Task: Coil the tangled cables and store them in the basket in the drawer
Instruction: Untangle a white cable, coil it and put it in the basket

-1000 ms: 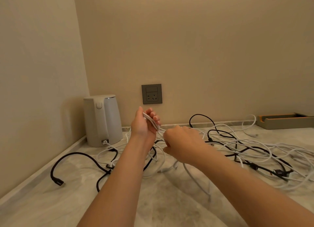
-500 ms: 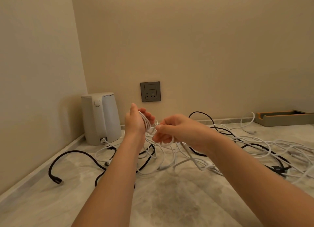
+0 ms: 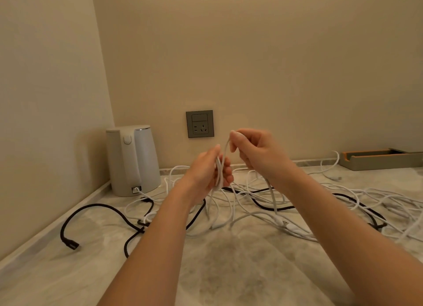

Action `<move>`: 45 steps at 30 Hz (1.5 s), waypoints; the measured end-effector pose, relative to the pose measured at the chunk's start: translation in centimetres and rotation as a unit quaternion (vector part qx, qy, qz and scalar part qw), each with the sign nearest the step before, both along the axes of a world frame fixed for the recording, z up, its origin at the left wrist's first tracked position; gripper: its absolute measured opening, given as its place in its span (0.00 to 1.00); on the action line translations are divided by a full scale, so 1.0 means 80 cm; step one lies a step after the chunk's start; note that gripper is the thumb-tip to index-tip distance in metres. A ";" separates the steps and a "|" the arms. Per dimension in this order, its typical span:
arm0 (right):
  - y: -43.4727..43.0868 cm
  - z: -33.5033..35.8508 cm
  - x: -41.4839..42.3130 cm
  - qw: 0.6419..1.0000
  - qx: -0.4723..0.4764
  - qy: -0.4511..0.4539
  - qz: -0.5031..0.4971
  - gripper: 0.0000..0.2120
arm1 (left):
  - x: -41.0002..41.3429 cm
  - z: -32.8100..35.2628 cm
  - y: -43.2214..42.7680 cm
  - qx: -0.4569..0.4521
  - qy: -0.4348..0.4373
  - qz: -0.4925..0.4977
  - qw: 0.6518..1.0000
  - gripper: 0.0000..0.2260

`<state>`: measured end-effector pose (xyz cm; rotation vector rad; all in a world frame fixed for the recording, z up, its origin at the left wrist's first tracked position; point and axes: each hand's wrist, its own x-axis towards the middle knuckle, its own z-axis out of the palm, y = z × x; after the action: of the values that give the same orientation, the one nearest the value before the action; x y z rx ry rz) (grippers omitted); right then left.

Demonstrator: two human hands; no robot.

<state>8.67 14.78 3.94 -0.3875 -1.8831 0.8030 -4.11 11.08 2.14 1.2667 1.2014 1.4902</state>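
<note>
Step in hand: coiling, judged early; one white cable point(image 3: 225, 151) is being wound into loops while most of the pile lies loose.
Left hand point(image 3: 206, 170): raised over the countertop point(image 3: 229, 271), fingers curled round a small bundle of white loops.
Right hand point(image 3: 257, 152): just beside and slightly above the left, thumb and fingers pinching the same strand where it rises out of the bundle.
White cable: runs from the bundle up to the right hand, then trails down to the countertop, its connector end lying near the right forearm.
Tangle point(image 3: 343, 191): white leads crossed with a black cable point(image 3: 96, 206), spread from the kettle point(image 3: 132, 159) rightwards.
Basket and drawer: not in view.
Next move: likely lay the pinched strand over the left hand as a fresh loop, drawing slack gently so the tail slips free of the other leads and does not snag.
</note>
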 end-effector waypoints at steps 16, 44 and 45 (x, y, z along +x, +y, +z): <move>0.039 -0.030 0.000 0.985 -0.162 -0.054 -0.013 0.16 | 0.022 -0.004 -0.003 -0.017 -0.043 -0.212 0.976 0.30; -0.046 0.006 -0.001 0.851 0.290 -0.385 -0.207 0.20 | -0.029 0.003 0.005 0.120 -0.188 0.152 0.963 0.20; -0.045 0.009 0.001 0.863 0.293 -0.356 -0.207 0.20 | -0.030 0.003 0.005 0.121 -0.167 0.165 0.964 0.20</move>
<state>8.75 11.18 4.63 -0.7283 -2.4674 -0.2768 -6.52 11.47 2.36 0.9392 1.0613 2.0544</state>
